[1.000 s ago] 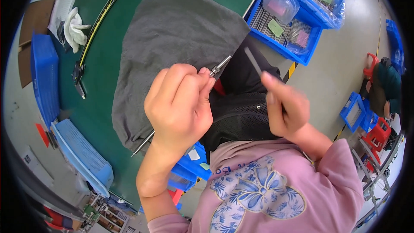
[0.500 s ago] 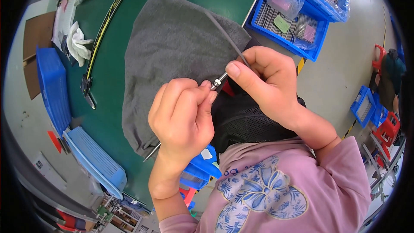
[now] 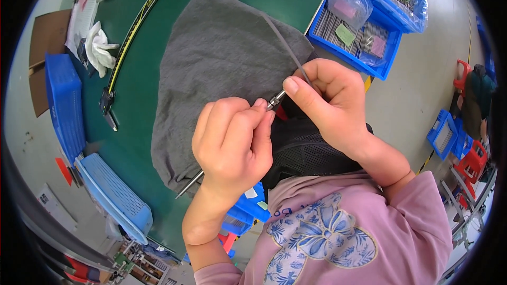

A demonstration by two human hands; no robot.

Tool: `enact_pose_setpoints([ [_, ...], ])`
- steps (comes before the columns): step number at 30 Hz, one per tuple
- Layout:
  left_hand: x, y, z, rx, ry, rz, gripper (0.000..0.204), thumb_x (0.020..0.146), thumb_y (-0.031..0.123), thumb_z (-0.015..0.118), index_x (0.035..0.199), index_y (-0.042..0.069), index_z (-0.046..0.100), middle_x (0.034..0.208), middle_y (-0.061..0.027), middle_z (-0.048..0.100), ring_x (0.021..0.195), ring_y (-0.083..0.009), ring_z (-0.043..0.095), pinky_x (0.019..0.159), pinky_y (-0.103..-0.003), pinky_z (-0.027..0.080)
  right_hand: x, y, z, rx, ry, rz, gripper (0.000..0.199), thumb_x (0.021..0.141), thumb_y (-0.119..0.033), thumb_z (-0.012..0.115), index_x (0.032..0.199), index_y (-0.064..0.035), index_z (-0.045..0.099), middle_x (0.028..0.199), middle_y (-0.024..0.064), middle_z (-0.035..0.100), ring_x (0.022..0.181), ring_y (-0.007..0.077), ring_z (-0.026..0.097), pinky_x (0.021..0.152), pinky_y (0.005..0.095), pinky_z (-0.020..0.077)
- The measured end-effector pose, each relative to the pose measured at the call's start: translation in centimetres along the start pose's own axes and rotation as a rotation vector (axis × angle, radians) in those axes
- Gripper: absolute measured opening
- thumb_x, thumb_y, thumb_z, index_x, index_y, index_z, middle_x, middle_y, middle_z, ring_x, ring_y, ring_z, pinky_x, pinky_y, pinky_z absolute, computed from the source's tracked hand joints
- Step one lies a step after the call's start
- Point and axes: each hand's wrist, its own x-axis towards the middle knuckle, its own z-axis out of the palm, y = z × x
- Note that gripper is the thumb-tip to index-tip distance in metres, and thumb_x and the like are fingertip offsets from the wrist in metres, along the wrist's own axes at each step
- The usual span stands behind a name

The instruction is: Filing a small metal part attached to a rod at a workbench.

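A slim metal rod [image 3: 188, 185] runs slantwise under my left hand [image 3: 232, 145], its free end sticking out by the wrist. My left fingertips pinch it just below a shiny metal collar [image 3: 273, 102]. Beyond the collar, the thumb and curled fingers of my right hand [image 3: 332, 97] close on the rod's upper end. A thin dark grey strip [image 3: 287, 47] also reaches up from the right fingers across the grey cloth [image 3: 206, 58]; I cannot tell whether it is gripped. The fingers hide part of the rod.
The green table [image 3: 132, 142] carries a digital caliper [image 3: 122, 55] and a white glove [image 3: 99, 50]. Blue bins [image 3: 393, 55] of metal rods stand at the upper right. A blue bin [image 3: 66, 105] and a light blue basket [image 3: 113, 192] line the left side.
Both hands, with the rod, have shifted slightly right; the left has moved more. The collar looks turned and sits closer to the right thumb in view. The grip on both sides stays.
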Motion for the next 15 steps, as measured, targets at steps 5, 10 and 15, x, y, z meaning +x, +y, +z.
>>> enact_pose_setpoints([
  [5, 0.0, 0.4, -0.4, -0.03, -0.017, -0.048, 0.019, 0.066, -0.005, 0.074, 0.081, 0.002, 0.065, 0.075, -0.0081, 0.057, 0.06, -0.0235, 0.053, 0.051, -0.032, 0.042, -0.2, 0.0, -0.1, 0.009, -0.015, -0.011, 0.016, 0.086, -0.008, 0.069, 0.076, 0.0008, 0.06, 0.054, -0.0066, 0.047, 0.05, -0.001, 0.035, 0.043, 0.0208, 0.0248],
  [10, -0.1, 0.7, -0.5, -0.011, -0.012, -0.061, 0.021, 0.066, -0.004, 0.074, 0.085, 0.001, 0.067, 0.076, -0.0086, 0.058, 0.062, -0.0236, 0.054, 0.053, -0.032, 0.043, -0.4, -0.1, 0.2, 0.107, -0.002, -0.045, 0.012, 0.087, -0.007, 0.067, 0.081, 0.0019, 0.061, 0.056, -0.0067, 0.049, 0.052, -0.0015, 0.037, 0.044, 0.0198, 0.026],
  [15, -0.1, 0.5, -0.5, 0.0, -0.008, -0.028, 0.02, 0.067, -0.004, 0.074, 0.085, 0.0, 0.068, 0.077, -0.008, 0.058, 0.062, -0.0232, 0.055, 0.053, -0.032, 0.044, -0.9, -1.0, -1.0, -0.308, -0.014, -0.206, 0.009, 0.086, -0.007, 0.067, 0.087, 0.001, 0.064, 0.056, 0.0005, 0.052, 0.048, 0.0019, 0.042, 0.044, 0.02, 0.0303],
])
